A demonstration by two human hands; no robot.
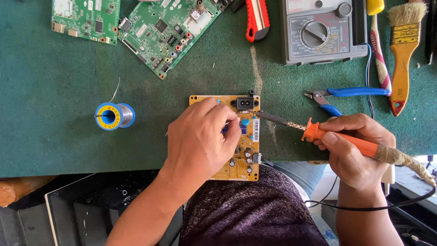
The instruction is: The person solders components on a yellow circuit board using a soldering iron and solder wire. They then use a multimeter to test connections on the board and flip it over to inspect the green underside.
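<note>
Head view is showing a soldering job under way on a small yellow circuit board (pixel 248 157) that is lying at the near edge of the green worktop (pixel 59 123), partly overhanging toward the person's lap. The left hand (pixel 200 139) is pressing down on the board, its fingers (pixel 231 124) curling over the middle and seeming to pinch something thin near a blue component, though what exactly is hidden under the fingertips. The right hand (pixel 353 146) is gripping the orange handle of a soldering iron (pixel 339 136) firmly, fingers clenched around it, and the dark tip is reaching in to the board's right edge just beside the black power socket (pixel 246 103).

Judging by this, the step in hand is heating a joint while the other hand is steadying the board. The next move is likely calling for a steady tip on the joint, and the solder spool (pixel 114 115) is sitting well apart to the left, so feeding solder would mean the left hand letting go.

Further back, two green circuit boards (pixel 136 23), a red utility knife (pixel 257 18), a grey multimeter (pixel 321 29), blue-handled cutters (pixel 341 96) and a yellow-handled brush (pixel 403 54) are lying untouched
</note>
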